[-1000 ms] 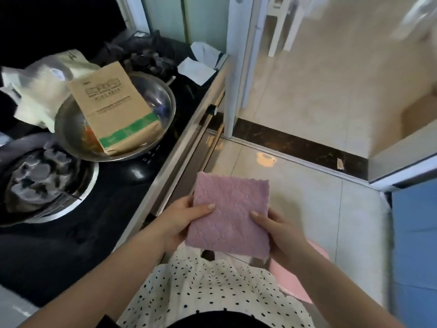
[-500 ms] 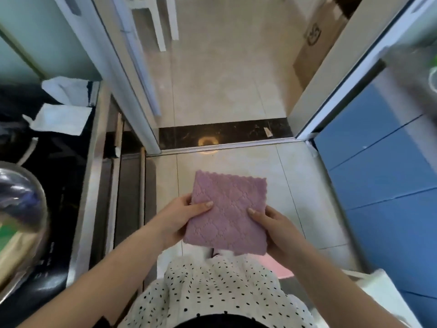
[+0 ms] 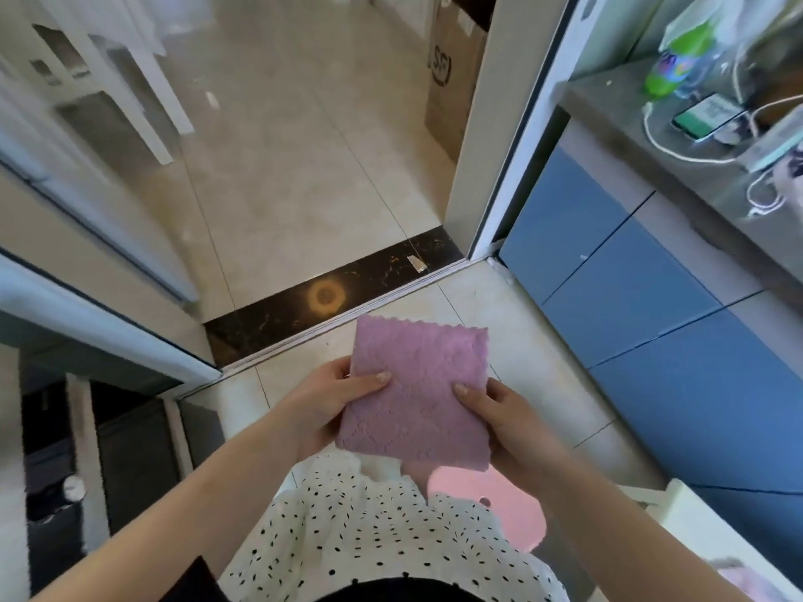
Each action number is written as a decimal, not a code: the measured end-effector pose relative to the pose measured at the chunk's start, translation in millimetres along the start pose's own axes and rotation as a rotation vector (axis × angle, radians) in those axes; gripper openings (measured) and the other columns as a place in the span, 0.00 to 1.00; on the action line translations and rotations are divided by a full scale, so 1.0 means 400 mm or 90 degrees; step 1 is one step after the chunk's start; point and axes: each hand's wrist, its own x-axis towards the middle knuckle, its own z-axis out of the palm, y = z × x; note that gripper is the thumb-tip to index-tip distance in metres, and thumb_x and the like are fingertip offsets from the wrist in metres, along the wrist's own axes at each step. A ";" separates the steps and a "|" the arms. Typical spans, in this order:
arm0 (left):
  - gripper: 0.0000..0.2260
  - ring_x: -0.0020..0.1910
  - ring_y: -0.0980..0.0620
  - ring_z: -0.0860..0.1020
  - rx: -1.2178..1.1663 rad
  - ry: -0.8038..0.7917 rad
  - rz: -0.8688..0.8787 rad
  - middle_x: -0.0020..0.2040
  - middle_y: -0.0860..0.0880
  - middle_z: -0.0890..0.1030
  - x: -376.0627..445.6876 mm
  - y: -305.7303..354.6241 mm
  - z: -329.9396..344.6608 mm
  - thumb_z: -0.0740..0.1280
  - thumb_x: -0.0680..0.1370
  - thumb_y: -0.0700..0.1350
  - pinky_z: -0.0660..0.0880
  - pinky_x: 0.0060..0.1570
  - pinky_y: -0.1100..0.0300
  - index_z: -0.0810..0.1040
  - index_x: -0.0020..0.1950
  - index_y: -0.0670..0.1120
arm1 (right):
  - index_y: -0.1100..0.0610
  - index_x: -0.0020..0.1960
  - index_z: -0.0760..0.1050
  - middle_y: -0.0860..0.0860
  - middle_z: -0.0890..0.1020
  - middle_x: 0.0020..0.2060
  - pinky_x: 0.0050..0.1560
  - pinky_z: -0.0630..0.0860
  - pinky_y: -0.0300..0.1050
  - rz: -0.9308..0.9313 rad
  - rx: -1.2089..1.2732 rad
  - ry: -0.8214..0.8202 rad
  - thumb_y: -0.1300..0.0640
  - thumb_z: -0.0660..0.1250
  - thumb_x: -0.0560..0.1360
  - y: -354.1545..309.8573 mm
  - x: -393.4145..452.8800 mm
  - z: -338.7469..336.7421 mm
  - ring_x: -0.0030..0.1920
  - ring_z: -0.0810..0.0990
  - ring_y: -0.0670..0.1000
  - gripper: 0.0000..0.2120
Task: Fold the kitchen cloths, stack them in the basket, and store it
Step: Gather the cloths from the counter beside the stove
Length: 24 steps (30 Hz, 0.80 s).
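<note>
The left hand (image 3: pixel 323 401) and right hand (image 3: pixel 506 421) are each pinching a side edge of the folded purple cloth (image 3: pixel 417 395), which is lying flat between them, thumbs on top.

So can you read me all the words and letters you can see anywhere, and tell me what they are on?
"SF": printed on the side of the brown cardboard box standing on the floor beyond the doorway.
Green bottle on the counter: its colourful label is too blurred to read.
Phone on the counter: the lit screen is too small to read.
Purple cloth in the two hands: no writing.
</note>
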 end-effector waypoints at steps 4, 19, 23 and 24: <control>0.16 0.53 0.43 0.81 0.065 -0.049 -0.030 0.55 0.45 0.81 0.113 0.086 0.025 0.72 0.72 0.44 0.80 0.45 0.50 0.75 0.57 0.46 | 0.64 0.62 0.70 0.60 0.82 0.54 0.56 0.78 0.57 -0.025 0.053 0.052 0.55 0.71 0.70 -0.055 0.051 -0.029 0.54 0.82 0.60 0.25; 0.12 0.47 0.45 0.83 0.299 -0.306 -0.100 0.46 0.45 0.85 0.559 0.548 0.142 0.70 0.72 0.40 0.79 0.45 0.51 0.77 0.54 0.44 | 0.61 0.61 0.74 0.58 0.83 0.53 0.63 0.72 0.62 -0.148 0.281 0.317 0.51 0.74 0.63 -0.311 0.291 0.004 0.56 0.81 0.60 0.28; 0.15 0.50 0.44 0.82 0.356 -0.375 -0.118 0.50 0.43 0.84 0.624 0.606 0.215 0.71 0.70 0.41 0.78 0.49 0.50 0.77 0.56 0.44 | 0.59 0.60 0.75 0.57 0.83 0.54 0.65 0.69 0.63 -0.181 0.338 0.385 0.50 0.74 0.64 -0.344 0.300 -0.001 0.57 0.80 0.59 0.28; 0.16 0.51 0.43 0.82 0.364 -0.388 -0.126 0.51 0.42 0.84 0.633 0.611 0.232 0.71 0.69 0.41 0.78 0.51 0.49 0.77 0.57 0.43 | 0.59 0.59 0.76 0.57 0.83 0.54 0.65 0.67 0.63 -0.184 0.352 0.402 0.50 0.73 0.65 -0.346 0.300 -0.003 0.57 0.80 0.59 0.26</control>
